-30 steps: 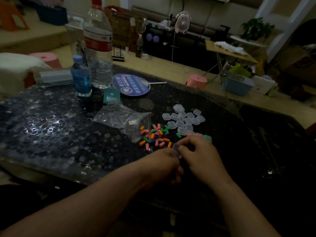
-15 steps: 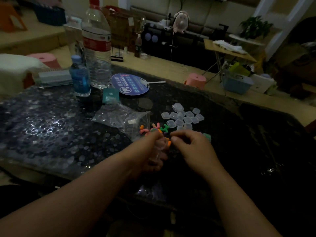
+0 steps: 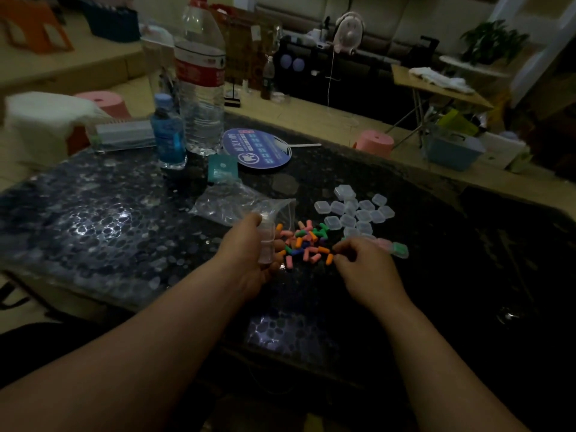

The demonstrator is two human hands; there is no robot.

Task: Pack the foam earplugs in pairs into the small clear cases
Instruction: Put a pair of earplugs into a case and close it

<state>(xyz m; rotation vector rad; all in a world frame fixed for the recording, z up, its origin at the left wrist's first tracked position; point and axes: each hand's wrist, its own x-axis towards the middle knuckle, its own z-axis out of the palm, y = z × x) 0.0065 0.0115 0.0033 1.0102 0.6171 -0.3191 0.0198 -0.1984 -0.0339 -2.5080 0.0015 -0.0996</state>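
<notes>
Left hand (image 3: 249, 263) fingers clamped on clear case (image 3: 267, 244) left of earplug pile (image 3: 307, 244); right hand (image 3: 364, 266) fingers curled right of pile, grip unclear

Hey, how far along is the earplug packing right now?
Done: at least two filled cases, pink and green inside, lie beside the right hand. In hand: the left hand holds an open case; the right fingers are at an orange earplug. Left: a pile of loose earplugs and a cluster of empty cases.
</notes>
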